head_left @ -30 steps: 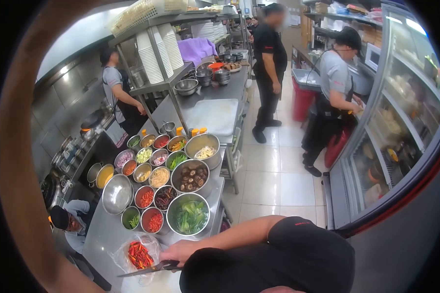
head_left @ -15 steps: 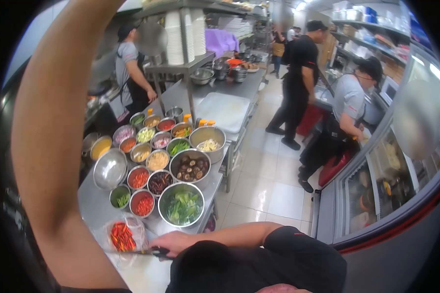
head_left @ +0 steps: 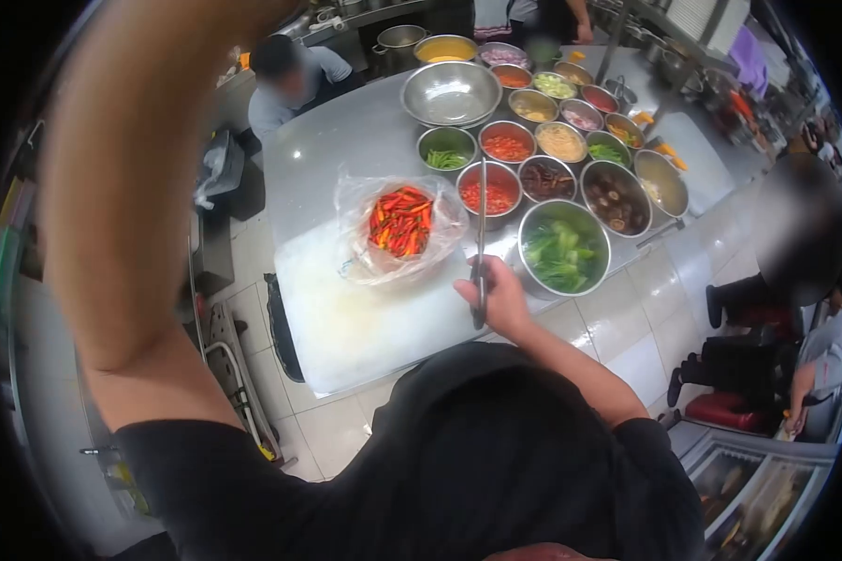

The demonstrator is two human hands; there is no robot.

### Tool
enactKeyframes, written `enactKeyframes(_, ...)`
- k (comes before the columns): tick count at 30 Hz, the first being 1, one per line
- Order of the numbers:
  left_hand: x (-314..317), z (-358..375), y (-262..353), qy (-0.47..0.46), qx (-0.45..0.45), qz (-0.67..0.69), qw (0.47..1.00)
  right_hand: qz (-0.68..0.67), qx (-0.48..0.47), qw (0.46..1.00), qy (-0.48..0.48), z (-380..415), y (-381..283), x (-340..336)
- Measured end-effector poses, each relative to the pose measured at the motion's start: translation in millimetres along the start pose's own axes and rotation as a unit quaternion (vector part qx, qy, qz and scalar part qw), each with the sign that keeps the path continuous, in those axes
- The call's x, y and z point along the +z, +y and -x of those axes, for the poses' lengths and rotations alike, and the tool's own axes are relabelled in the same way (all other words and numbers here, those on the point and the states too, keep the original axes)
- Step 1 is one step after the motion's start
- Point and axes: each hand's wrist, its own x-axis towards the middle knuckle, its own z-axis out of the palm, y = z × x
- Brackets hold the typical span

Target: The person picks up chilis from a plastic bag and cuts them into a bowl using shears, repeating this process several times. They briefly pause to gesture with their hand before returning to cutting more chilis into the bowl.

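Note:
My right hand (head_left: 500, 299) is closed around the handle of a knife (head_left: 482, 220), its narrow blade pointing away from me over the board's right side. Left of the blade, a clear plastic bag (head_left: 354, 208) lies open with red chillies (head_left: 401, 222) in it. Under the bag is a white cutting board (head_left: 346, 327). Just right of the knife stands a metal pot of leafy greens (head_left: 563, 254). My left arm (head_left: 126, 234) is raised close to the camera and runs out at the top; its hand cannot be seen.
Beyond the board, several metal pots hold chopped red chilli (head_left: 488, 192), dried chillies (head_left: 546, 178), mushrooms (head_left: 617, 204) and green pieces (head_left: 447, 159). A wide metal bowl (head_left: 451, 92) sits behind. One person (head_left: 290, 84) is across the table; others are at right, near a glass-fronted fridge (head_left: 748, 486).
My view has swung down and left, bringing the whole board into sight. The knife has turned from lying sideways by the bag to pointing away from me, right of it.

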Motion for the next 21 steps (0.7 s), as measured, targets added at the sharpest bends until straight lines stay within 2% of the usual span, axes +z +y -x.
enactKeyframes(2,52,37,0,-0.106,-0.031,0.049,0.993,-0.01,-0.021,1.0,0.013,3,14,13)
enactKeyframes(3,86,61,8,-0.124,-0.042,0.074,0.989,0.001,-0.03,0.999,0.021,6,14,19)
enactKeyframes(4,120,81,13,-0.198,-0.051,0.153,0.967,0.007,-0.019,1.0,0.017,7,17,25)
enactKeyframes(5,158,101,22,-0.254,-0.122,0.251,0.926,0.013,-0.007,1.0,0.017,8,22,29)
enactKeyframes(6,214,125,26,-0.29,-0.146,0.308,0.894,0.019,0.006,1.0,0.02,11,27,33)
enactKeyframes(7,265,149,34,-0.297,-0.149,0.341,0.879,0.039,0.006,0.999,0.033,15,35,37)
enactKeyframes(8,316,176,48,-0.242,-0.173,0.397,0.868,0.06,0.005,0.997,0.047,19,42,41)
enactKeyframes(9,319,185,64,-0.241,-0.219,0.438,0.838,0.084,0.005,0.995,0.059,21,47,44)
enactKeyframes(12,332,197,89,-0.182,-0.261,0.459,0.83,0.084,-0.014,0.99,0.108,25,42,49)
enactKeyframes(13,330,194,91,-0.181,-0.272,0.445,0.834,0.079,0.01,0.992,0.102,28,41,51)
enactKeyframes(15,322,186,94,-0.214,-0.276,0.413,0.841,0.068,0.048,0.992,0.094,25,38,48)
enactKeyframes(19,322,175,103,-0.301,-0.292,0.331,0.845,0.073,0.029,0.99,0.115,23,42,53)
enactKeyframes(21,324,172,109,-0.304,-0.303,0.321,0.844,0.082,0.006,0.987,0.139,24,45,55)
